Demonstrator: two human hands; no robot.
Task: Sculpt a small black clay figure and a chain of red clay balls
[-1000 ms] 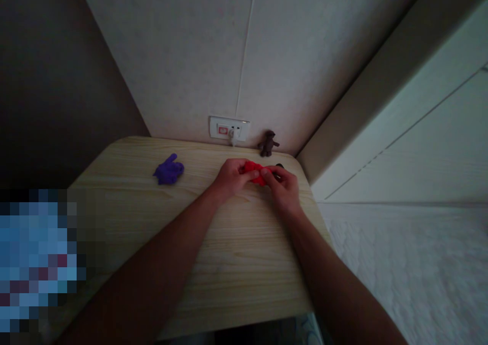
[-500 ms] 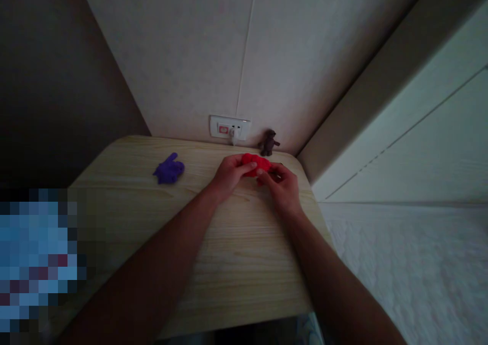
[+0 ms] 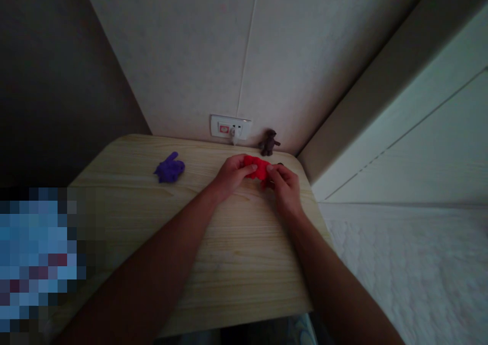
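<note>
A red lump of what looks like modelling clay [image 3: 261,169] is held between my two hands over the far side of the wooden table. My left hand [image 3: 232,174] grips its left end, thumb across the front. On the other end, my right hand [image 3: 286,186] pinches the red clay between thumb and fingers. A small red bit hangs below near the right fingers, which partly hide it. Just behind the hands stands a dark brown bear-like figure [image 3: 270,143] by the wall. To the left lies a purple clay-like lump [image 3: 170,168] with a finger-shaped piece sticking up.
A light wood tabletop [image 3: 244,263] with rounded back corners meets the wall. A white wall socket [image 3: 230,127] with a plug in it sits just above the back edge. To the right are a white panel [image 3: 419,147] and a pale quilted surface [image 3: 415,274].
My right thumb has shifted right along the red clay, uncovering more of its middle. My left hand keeps its hold. The purple lump and brown figure stay put.
</note>
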